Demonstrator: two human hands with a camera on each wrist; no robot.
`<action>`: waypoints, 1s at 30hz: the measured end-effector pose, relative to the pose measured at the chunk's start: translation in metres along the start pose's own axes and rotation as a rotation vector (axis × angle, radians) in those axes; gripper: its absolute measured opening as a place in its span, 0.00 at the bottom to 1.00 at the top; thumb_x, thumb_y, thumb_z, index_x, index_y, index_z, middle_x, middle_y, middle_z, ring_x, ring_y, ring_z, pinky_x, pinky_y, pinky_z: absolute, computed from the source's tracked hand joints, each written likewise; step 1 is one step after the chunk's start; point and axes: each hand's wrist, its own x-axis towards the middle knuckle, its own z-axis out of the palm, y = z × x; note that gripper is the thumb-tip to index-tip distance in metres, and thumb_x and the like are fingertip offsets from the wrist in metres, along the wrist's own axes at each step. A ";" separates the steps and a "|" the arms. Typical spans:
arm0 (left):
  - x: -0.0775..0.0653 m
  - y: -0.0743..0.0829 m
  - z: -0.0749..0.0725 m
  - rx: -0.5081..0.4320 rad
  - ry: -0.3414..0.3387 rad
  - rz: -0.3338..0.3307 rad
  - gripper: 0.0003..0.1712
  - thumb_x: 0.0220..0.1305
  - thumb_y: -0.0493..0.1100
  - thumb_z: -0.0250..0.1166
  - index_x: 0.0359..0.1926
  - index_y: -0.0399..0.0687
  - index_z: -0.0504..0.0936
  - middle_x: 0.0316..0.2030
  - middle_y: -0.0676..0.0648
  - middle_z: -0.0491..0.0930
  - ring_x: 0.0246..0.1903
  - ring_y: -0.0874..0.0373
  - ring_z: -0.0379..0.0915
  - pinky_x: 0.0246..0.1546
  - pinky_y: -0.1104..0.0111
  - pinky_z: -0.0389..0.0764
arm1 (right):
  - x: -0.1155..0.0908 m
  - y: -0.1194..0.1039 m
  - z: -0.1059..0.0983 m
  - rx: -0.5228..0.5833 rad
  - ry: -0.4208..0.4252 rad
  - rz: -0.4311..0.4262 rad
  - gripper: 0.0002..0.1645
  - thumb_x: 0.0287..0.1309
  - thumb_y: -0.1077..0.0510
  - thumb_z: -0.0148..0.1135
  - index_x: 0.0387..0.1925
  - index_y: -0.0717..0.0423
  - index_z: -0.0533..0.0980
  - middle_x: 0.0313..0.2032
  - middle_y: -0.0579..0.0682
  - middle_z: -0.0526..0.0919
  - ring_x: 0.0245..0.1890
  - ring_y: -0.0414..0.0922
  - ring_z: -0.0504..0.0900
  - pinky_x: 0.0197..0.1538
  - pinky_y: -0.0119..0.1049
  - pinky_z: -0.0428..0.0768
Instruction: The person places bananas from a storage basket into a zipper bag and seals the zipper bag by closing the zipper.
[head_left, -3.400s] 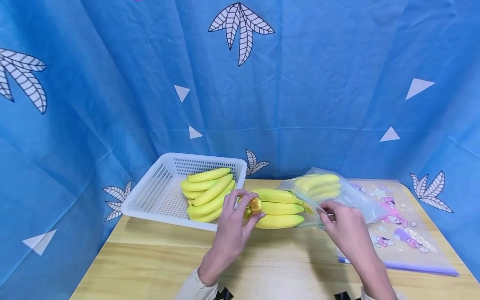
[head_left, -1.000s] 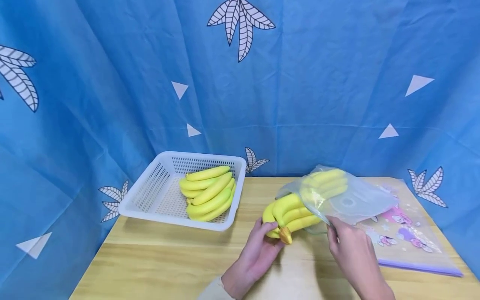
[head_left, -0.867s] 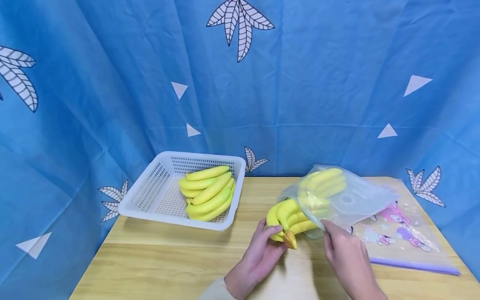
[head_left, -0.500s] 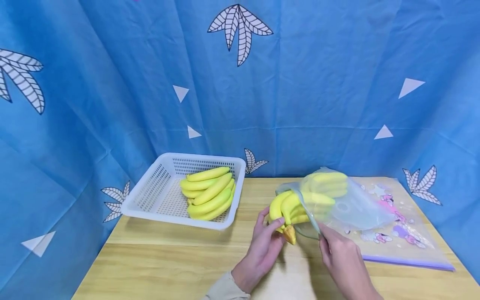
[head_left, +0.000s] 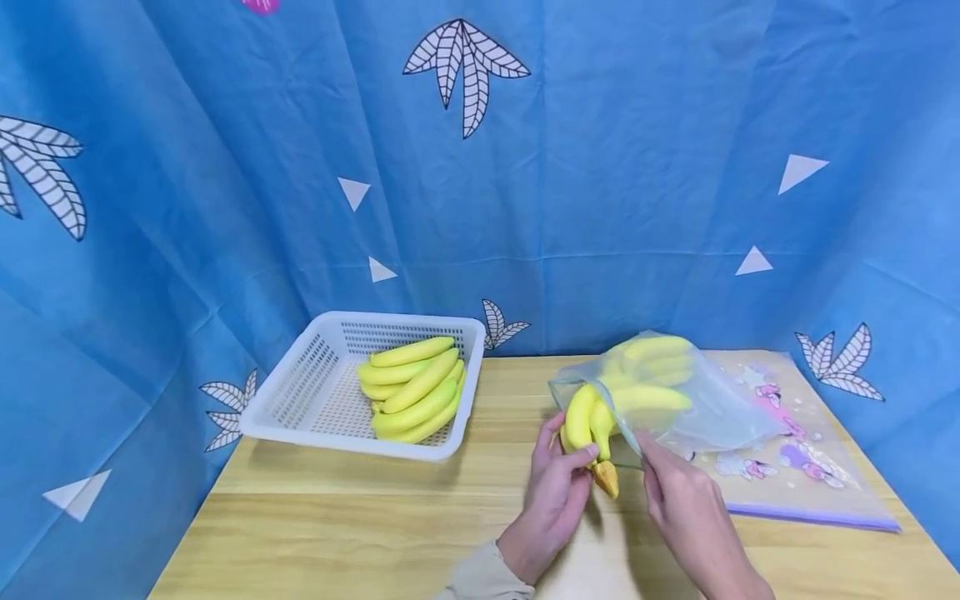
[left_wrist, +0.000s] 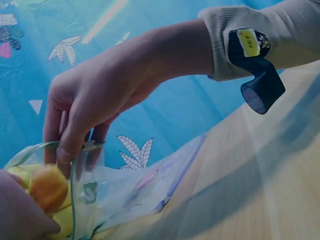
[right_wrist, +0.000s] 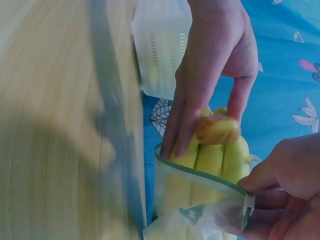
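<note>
Yellow bananas point(head_left: 581, 414) partly inside clear bag point(head_left: 731, 417); left hand point(head_left: 553, 498) grips stem end point(head_left: 606, 480), right hand point(head_left: 686, 500) apparently pinches rim point(right_wrist: 202, 175). I'd hold rim wide, push slowly.

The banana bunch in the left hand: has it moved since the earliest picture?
Yes. In the head view, the held bunch has shifted right, farther from the white basket, and more of it is now inside the translucent bag.
</note>
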 end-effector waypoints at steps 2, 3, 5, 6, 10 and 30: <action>0.001 -0.003 0.000 0.048 0.007 0.000 0.39 0.54 0.16 0.58 0.67 0.38 0.64 0.66 0.33 0.68 0.61 0.43 0.73 0.63 0.58 0.77 | 0.001 0.002 -0.001 0.002 -0.010 -0.002 0.27 0.51 0.77 0.67 0.56 0.66 0.81 0.35 0.61 0.88 0.25 0.52 0.85 0.25 0.43 0.85; 0.001 -0.003 0.000 0.069 0.012 -0.020 0.39 0.56 0.17 0.59 0.67 0.39 0.64 0.65 0.34 0.69 0.60 0.43 0.73 0.61 0.57 0.77 | 0.001 0.002 -0.002 0.003 -0.015 -0.005 0.27 0.52 0.77 0.67 0.56 0.65 0.81 0.36 0.61 0.88 0.26 0.53 0.85 0.27 0.44 0.86; 0.002 -0.002 -0.003 0.090 0.009 -0.089 0.39 0.60 0.22 0.62 0.70 0.43 0.62 0.65 0.34 0.70 0.60 0.42 0.73 0.61 0.55 0.76 | 0.002 0.003 -0.004 0.011 -0.026 -0.004 0.26 0.52 0.77 0.66 0.54 0.64 0.82 0.38 0.61 0.88 0.29 0.56 0.87 0.30 0.47 0.87; 0.002 -0.001 -0.005 0.094 0.007 -0.127 0.39 0.62 0.25 0.63 0.72 0.44 0.61 0.65 0.34 0.69 0.61 0.42 0.72 0.62 0.53 0.75 | 0.003 0.004 -0.004 0.016 -0.033 -0.003 0.25 0.52 0.77 0.66 0.54 0.63 0.83 0.39 0.61 0.88 0.31 0.57 0.87 0.31 0.48 0.87; 0.003 0.005 -0.011 0.034 -0.014 -0.214 0.40 0.67 0.32 0.63 0.76 0.47 0.57 0.67 0.32 0.65 0.65 0.40 0.67 0.67 0.48 0.69 | 0.004 0.005 -0.007 0.029 -0.062 0.012 0.24 0.53 0.77 0.66 0.52 0.61 0.84 0.41 0.60 0.89 0.33 0.57 0.88 0.32 0.50 0.86; 0.010 0.000 0.007 -0.022 0.040 -0.151 0.38 0.66 0.25 0.60 0.74 0.43 0.59 0.67 0.31 0.65 0.65 0.40 0.67 0.68 0.50 0.69 | 0.006 0.009 -0.024 -0.045 -0.065 0.125 0.17 0.49 0.71 0.73 0.44 0.63 0.85 0.34 0.61 0.89 0.21 0.50 0.82 0.25 0.53 0.83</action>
